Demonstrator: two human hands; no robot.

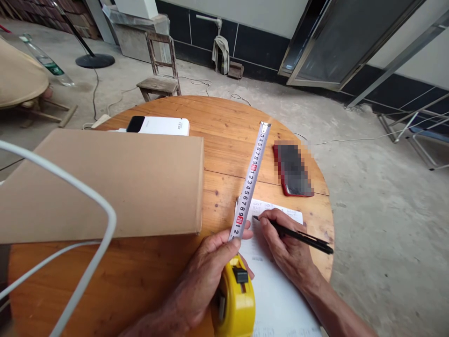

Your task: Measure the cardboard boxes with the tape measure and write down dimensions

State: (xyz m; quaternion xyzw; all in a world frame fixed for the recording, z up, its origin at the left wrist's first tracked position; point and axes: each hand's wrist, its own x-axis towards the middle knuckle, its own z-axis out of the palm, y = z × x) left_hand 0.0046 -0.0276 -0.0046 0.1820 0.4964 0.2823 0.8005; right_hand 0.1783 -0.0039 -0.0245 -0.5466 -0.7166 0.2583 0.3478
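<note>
My left hand (210, 267) is closed on a yellow tape measure (242, 299), its thumb pressed on the blade close to the case. The white metal blade (248, 187) sticks out away from me over the table, its hooked end in the air or near the wood; I cannot tell which. In my right hand (287, 248) is a black pen (308, 241), its tip at the sheet of paper (271, 290). Handwritten marks show at the top of the sheet. Part of the paper is hidden beneath both hands and the tape measure.
A cardboard box (115, 182) takes up the left of the round wooden table (224, 110), with a white device (164, 125) behind it. A red-edged phone (294, 168) lies at right. White tubing (105, 210) crosses the near left. Beyond stands a wooden chair (159, 84).
</note>
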